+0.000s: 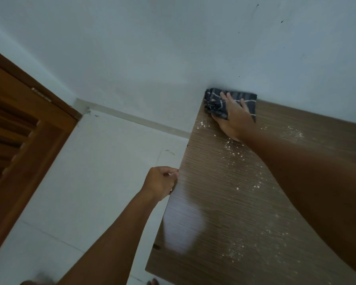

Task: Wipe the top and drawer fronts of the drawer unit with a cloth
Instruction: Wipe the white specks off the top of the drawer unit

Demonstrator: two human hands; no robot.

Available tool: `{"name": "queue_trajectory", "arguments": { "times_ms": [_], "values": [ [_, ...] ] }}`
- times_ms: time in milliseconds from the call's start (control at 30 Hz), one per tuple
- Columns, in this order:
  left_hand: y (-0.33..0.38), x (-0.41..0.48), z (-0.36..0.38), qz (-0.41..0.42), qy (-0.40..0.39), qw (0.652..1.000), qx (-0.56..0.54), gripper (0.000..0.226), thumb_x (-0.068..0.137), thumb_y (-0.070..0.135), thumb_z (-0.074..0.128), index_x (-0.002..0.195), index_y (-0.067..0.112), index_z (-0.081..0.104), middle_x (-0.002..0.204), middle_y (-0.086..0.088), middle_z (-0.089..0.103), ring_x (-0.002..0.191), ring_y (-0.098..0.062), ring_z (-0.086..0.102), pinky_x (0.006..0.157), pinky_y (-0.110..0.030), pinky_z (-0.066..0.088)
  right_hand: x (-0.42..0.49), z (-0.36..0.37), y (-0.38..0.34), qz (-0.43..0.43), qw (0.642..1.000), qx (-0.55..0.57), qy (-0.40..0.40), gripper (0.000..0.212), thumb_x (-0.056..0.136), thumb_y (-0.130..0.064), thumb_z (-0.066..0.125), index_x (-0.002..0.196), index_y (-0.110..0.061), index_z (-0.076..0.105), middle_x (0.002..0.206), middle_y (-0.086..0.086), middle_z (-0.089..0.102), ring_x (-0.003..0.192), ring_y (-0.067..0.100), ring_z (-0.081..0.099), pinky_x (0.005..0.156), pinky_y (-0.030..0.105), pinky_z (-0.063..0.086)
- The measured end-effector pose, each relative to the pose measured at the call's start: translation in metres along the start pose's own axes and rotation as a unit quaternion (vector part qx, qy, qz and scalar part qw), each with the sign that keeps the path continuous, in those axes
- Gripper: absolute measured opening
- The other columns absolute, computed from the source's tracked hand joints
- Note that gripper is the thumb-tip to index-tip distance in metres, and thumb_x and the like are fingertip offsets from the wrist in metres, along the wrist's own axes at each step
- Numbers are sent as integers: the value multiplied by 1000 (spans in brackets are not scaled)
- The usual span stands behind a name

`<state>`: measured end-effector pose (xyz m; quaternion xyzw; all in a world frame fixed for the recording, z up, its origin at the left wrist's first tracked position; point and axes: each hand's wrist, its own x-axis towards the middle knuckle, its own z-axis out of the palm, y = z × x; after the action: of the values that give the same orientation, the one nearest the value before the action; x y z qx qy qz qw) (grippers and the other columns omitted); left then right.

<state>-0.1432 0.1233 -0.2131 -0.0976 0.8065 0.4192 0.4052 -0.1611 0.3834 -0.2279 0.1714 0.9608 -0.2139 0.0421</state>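
The drawer unit's brown wood-grain top (224, 202) fills the right half of the head view, with pale crumbs and dust scattered over it. A dark blue checked cloth (214, 103) lies at the top's far left corner, against the wall. My right hand (232, 118) presses flat on the cloth with fingers spread. My left hand (160, 182) grips the left edge of the top, fingers curled around it. The drawer fronts are hidden from this angle.
A pale wall (173, 48) runs behind the unit. A brown wooden louvred door (19, 140) stands at the left. White floor tiles (80, 182) lie between the door and the unit, with a baseboard strip along the wall.
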Motion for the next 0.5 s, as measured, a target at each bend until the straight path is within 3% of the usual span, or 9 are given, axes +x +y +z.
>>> {"name": "queue_trajectory", "arguments": {
  "times_ms": [133,300,433,500],
  "values": [
    [0,0,-2,-9,-11,1000,-16,19,94,8,59,107,4,71,102,-16,72,87,-24,69,62,-20,57,-5,2,4,-27,1000,7,-11,78,95,-50,48,155,-18,10,160,10,16,146,26,13,107,32,-9],
    [-2,-2,-3,-18,-12,999,-26,15,94,11,60,102,11,72,103,-13,73,96,-28,70,67,-23,58,-26,9,1,-96,994,36,-24,75,94,-44,54,154,-19,16,159,8,21,137,7,2,111,32,-10],
    [-3,-3,-2,-23,-7,999,-27,14,94,11,60,100,12,72,101,-12,73,95,-28,70,64,-22,58,-46,19,-3,-167,986,18,-25,65,96,-44,51,151,-22,25,158,3,25,140,4,8,121,47,-1],
    [-2,-5,-2,-24,-15,999,-26,16,95,12,58,100,11,73,101,-11,74,94,-26,71,66,-22,58,-58,27,-2,-190,981,0,-41,61,95,-48,45,150,-26,30,159,0,23,144,7,11,121,47,2]
  ]
}}
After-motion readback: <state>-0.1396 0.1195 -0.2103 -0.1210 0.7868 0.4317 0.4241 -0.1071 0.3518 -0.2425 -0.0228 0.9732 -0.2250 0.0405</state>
